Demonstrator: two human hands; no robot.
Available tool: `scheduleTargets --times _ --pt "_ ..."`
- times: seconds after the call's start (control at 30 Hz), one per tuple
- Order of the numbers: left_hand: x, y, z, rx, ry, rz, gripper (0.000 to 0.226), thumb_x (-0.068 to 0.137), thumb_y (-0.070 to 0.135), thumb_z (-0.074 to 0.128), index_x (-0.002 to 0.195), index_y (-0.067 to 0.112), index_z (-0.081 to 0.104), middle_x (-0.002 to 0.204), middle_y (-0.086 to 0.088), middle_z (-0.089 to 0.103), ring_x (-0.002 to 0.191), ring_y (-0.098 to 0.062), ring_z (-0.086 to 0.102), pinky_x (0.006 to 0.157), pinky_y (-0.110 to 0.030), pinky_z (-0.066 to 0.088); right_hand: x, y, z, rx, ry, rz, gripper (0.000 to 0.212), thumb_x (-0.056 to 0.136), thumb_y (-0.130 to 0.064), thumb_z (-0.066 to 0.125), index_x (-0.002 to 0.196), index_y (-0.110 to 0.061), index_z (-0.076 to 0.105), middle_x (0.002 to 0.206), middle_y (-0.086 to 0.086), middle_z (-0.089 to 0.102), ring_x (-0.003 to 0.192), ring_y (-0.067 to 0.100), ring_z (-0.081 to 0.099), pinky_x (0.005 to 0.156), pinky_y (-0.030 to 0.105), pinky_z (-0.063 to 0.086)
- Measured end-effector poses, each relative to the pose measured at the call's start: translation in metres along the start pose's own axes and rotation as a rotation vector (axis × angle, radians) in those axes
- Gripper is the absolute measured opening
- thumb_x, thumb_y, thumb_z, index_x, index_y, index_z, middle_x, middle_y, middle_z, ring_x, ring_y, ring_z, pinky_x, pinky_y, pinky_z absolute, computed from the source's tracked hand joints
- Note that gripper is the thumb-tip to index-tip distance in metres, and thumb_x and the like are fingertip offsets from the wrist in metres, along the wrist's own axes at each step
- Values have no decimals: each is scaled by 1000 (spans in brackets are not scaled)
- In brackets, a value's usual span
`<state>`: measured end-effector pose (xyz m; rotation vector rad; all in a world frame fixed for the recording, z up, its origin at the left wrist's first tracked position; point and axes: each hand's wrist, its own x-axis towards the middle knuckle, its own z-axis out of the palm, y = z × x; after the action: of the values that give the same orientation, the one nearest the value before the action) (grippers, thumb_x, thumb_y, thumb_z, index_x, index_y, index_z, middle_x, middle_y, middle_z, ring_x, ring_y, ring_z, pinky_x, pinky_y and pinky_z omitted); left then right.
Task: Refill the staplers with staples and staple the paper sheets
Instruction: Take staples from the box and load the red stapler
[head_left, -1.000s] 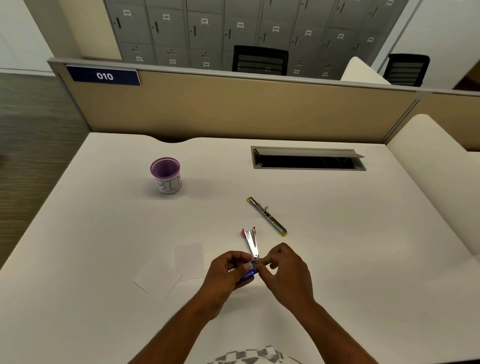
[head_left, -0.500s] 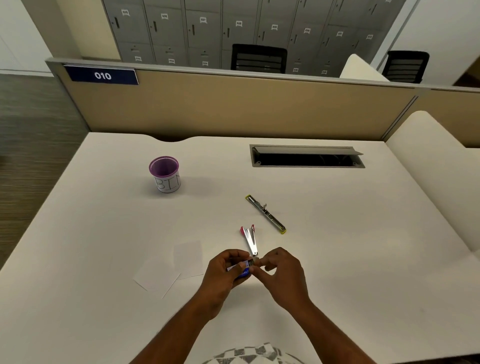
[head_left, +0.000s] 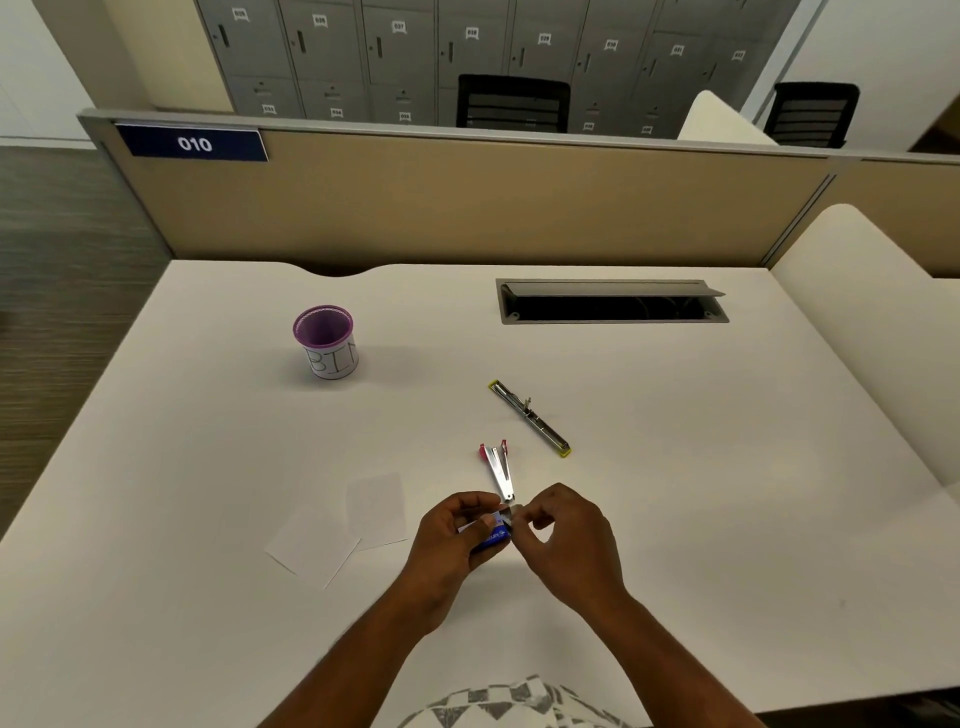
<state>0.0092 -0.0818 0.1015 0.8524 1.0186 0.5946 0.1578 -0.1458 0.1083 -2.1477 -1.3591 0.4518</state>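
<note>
A small blue staple box (head_left: 492, 535) is gripped in my left hand (head_left: 453, 540) just above the white desk (head_left: 701, 467). My right hand (head_left: 563, 535) pinches at the open end of the box, thumb and forefinger closed; whether a staple strip is between them I cannot tell. A red-tipped stapler (head_left: 498, 470), hinged open, lies just beyond my fingers. A second, yellow-tipped stapler (head_left: 530, 418), also opened flat, lies farther back to the right. Two white paper sheets (head_left: 358, 517) lie overlapping to the left of my left hand.
A purple-rimmed cup labelled BIN (head_left: 326, 342) stands at the back left of the desk. A grey cable hatch (head_left: 613, 302) with its lid up sits at the back right. A beige partition (head_left: 467, 202) closes the far edge.
Both hands with the blue box have shifted slightly away from me and closer to the red-tipped stapler. The staplers, sheets and cup have not moved.
</note>
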Motion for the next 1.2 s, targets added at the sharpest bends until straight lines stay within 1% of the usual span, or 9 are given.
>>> scheduleTargets --times 0.1,0.23,0.4,0.53,0.67,0.77,0.87,1.0,1.2 --pt "3 0 0 2 2 5 21 92 -2 64 107 12 68 111 -7 72 101 -26 72 83 -31 62 1 1 -2 -68 -31 -44 17 85 -48 74 92 -33 71 89 -20 61 80 4 63 66 13 49" --pt "6 -4 0 -2 10 -23 22 91 -2 65 106 14 69 108 -6 74 93 -22 75 75 -29 62 5 2 -6 -179 -87 -76 17 92 -47 65 96 -31 69 94 -16 61 84 7 60 74 23 53" --pt "6 -4 1 -40 16 -48 21 92 -2 64 106 12 69 111 -9 72 97 -26 74 73 -28 61 4 0 -8 -321 -52 -183 23 100 -40 48 98 -23 64 96 -11 60 84 10 56 68 26 52" --pt "4 3 5 -60 3 -53 19 94 -1 62 110 6 67 117 -15 68 105 -32 70 81 -34 62 1 -5 -9 -338 31 -252 14 99 -27 59 95 -16 67 91 -4 63 74 13 60 56 28 52" --pt "2 9 8 -78 -4 -62 21 95 2 61 116 0 65 117 -19 69 109 -34 69 97 -48 57 1 -3 -11 -317 22 -283 14 102 -25 58 99 -15 67 92 -2 63 73 13 59 55 26 52" --pt "1 11 11 -71 7 -59 20 93 7 66 111 -1 67 112 -19 72 105 -33 71 95 -46 58 1 -2 -13 -317 32 -318 6 98 -18 65 95 -14 68 89 -1 63 69 14 59 50 23 49" --pt "2 11 12 -49 28 -48 16 89 7 70 104 0 70 106 -18 74 96 -31 75 88 -41 62 0 1 -15 -328 7 -330 5 98 -16 64 97 -13 68 91 0 64 71 15 60 51 22 46" --pt "4 8 13 -14 58 -48 16 88 6 72 103 1 71 106 -18 74 95 -32 75 90 -45 61 -1 2 -14 -318 18 -315 3 96 -15 68 97 -13 69 91 0 65 72 14 61 53 19 43" --pt "3 9 15 -29 55 -56 19 88 9 71 106 1 71 108 -18 74 99 -33 74 93 -48 59 -2 7 -9 -231 7 -232 11 103 -19 57 100 -12 65 95 0 61 76 13 54 61 22 47"
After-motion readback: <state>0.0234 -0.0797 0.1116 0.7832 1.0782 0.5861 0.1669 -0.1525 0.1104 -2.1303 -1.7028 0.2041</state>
